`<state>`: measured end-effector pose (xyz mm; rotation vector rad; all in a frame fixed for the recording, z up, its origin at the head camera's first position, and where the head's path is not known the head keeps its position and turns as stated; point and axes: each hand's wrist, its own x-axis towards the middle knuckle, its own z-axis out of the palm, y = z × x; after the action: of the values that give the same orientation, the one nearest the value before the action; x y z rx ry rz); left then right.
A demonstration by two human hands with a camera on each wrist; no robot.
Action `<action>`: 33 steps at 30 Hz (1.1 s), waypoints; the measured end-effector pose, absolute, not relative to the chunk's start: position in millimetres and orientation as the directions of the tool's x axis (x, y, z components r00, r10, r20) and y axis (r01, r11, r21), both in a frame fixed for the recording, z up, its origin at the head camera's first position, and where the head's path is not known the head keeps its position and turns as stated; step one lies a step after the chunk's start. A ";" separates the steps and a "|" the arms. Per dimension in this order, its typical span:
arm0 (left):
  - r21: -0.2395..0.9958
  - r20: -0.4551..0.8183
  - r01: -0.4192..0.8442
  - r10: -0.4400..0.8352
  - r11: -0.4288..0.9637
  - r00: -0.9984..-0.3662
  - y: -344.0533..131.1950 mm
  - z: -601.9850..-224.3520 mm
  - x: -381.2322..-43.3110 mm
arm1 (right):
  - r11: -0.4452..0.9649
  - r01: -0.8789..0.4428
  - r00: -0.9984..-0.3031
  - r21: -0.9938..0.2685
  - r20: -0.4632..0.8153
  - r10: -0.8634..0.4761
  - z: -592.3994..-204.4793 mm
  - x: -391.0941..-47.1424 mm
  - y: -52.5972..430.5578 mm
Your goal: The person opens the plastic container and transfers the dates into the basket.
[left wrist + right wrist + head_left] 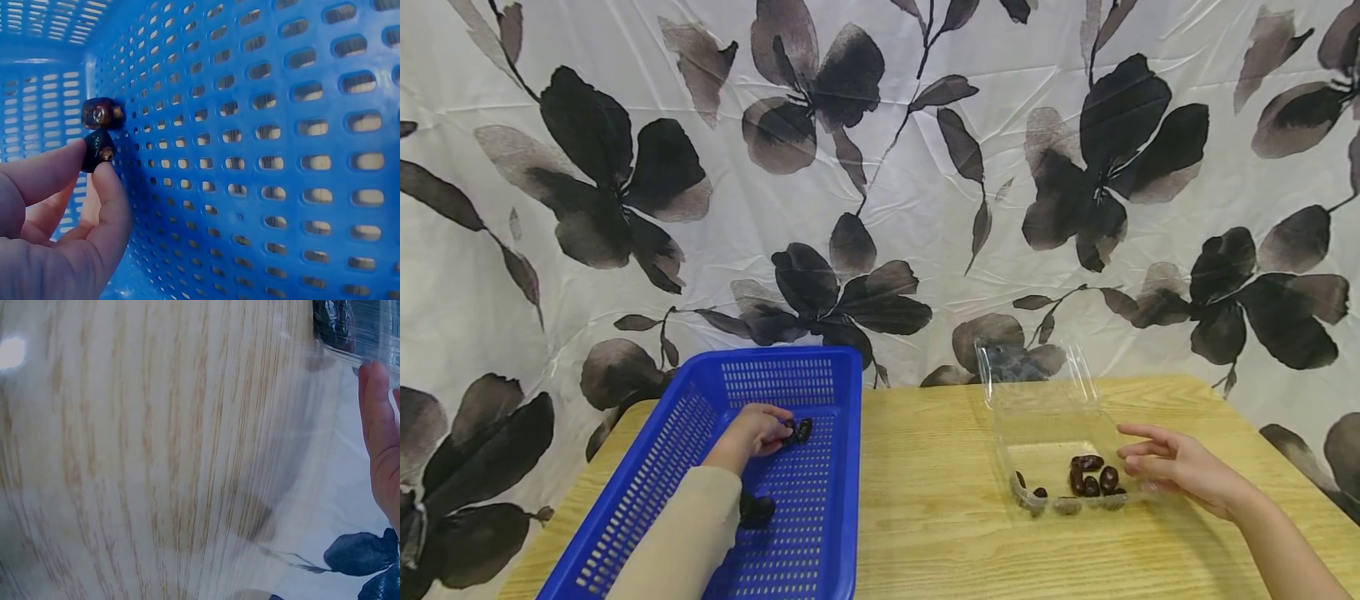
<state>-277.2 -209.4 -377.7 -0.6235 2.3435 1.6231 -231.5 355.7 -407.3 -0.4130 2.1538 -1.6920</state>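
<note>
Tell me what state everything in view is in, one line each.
Perforated rectangular blue plastic basket: upright
Glossy dark-brown oval date: pinched by left grip
Second date: resting loose on basket floor
Clear plastic box: upright, lid open
Dates in box: several bunched together
Right grip: fingers extended at box's side
White cloth with dark flowers: hanging, creased

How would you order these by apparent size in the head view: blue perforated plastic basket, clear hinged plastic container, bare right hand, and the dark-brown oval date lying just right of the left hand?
1. Blue basket, cut off by the frame's lower edge
2. Clear container
3. Right hand
4. Dark-brown date
</note>
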 end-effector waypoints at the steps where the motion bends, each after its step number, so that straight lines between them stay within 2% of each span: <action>1: 0.833 -0.417 -0.466 -0.216 0.298 -0.883 -209.9 -377.3 -276.9 | 0.240 0.000 -0.890 -0.971 -0.109 -0.443 -407.0 -231.7 355.5; 5: 0.829 -0.419 -0.464 -0.202 0.312 -0.885 -212.6 -376.9 -276.2 | 0.244 0.000 -0.891 -0.970 -0.110 -0.440 -406.2 -232.2 355.2; 12: 0.832 -0.345 -0.391 -0.184 0.394 -0.920 -222.7 -373.5 -276.1 | 0.209 -0.008 -0.880 -0.978 -0.093 -0.466 -406.4 -231.6 355.4; 19: 0.859 -0.345 -0.375 -0.149 0.349 -0.927 -228.0 -355.7 -279.2 | 0.207 -0.009 -0.880 -0.978 -0.090 -0.467 -405.2 -230.7 354.7; 26: 0.915 -0.324 -0.333 -0.079 0.227 -0.943 -221.2 -325.8 -282.0 | 0.208 -0.001 -0.883 -0.978 -0.097 -0.458 -404.6 -230.3 354.5; 33: 0.935 -0.292 -0.284 0.006 0.211 -0.956 -206.9 -297.8 -282.0 | 0.219 -0.001 -0.883 -0.976 -0.102 -0.458 -405.2 -230.1 354.4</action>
<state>-282.0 -206.9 -297.8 -0.2650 2.2530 1.8194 -230.1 354.4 -405.2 -0.4263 2.1313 -1.7047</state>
